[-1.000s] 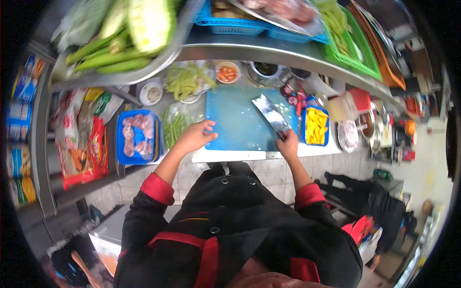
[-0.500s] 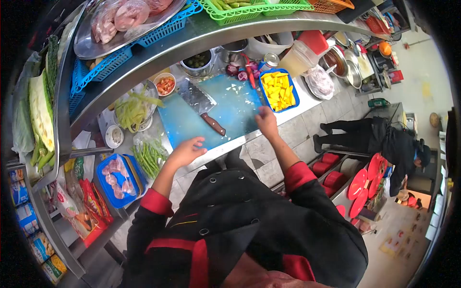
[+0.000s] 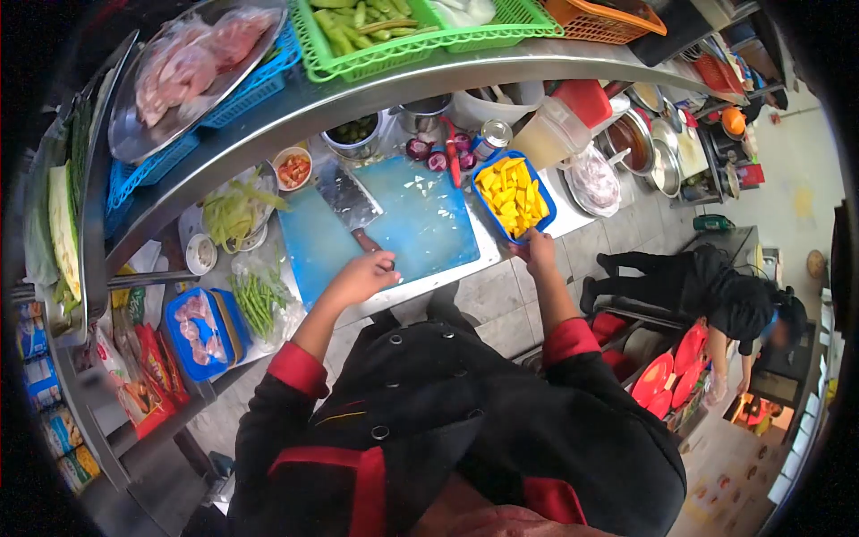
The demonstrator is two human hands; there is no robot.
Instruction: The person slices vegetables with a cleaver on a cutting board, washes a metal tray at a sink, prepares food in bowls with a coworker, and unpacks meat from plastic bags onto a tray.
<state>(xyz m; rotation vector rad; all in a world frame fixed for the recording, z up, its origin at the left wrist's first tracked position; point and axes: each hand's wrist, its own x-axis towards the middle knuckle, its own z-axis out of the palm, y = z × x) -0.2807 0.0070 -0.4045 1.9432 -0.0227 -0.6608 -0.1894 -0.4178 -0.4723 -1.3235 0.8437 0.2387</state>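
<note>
On the blue cutting board (image 3: 429,228) lies a cleaver (image 3: 351,199) with a wide blade and a brown handle. My left hand (image 3: 358,279) is closed around the handle, its fingers covering most of it. To the right, a blue tray (image 3: 548,211) holds yellow cut pieces (image 3: 512,192). My right hand (image 3: 537,252) grips that tray's near edge, thumb and fingers at the rim. White scraps dot the board. Along its far side are halved red onions (image 3: 437,161) and a red-handled tool (image 3: 453,157).
A steel shelf (image 3: 376,85) with baskets arches over the counter's far side. Left are green beans (image 3: 255,300), a blue tray of raw meat (image 3: 204,331) and a bowl of peelings (image 3: 237,215). Another person in black (image 3: 725,282) bends at the right.
My left hand has come forward onto the cleaver's handle. My right hand has moved right and taken hold of the blue tray's near edge. The other person's arms now reach down.
</note>
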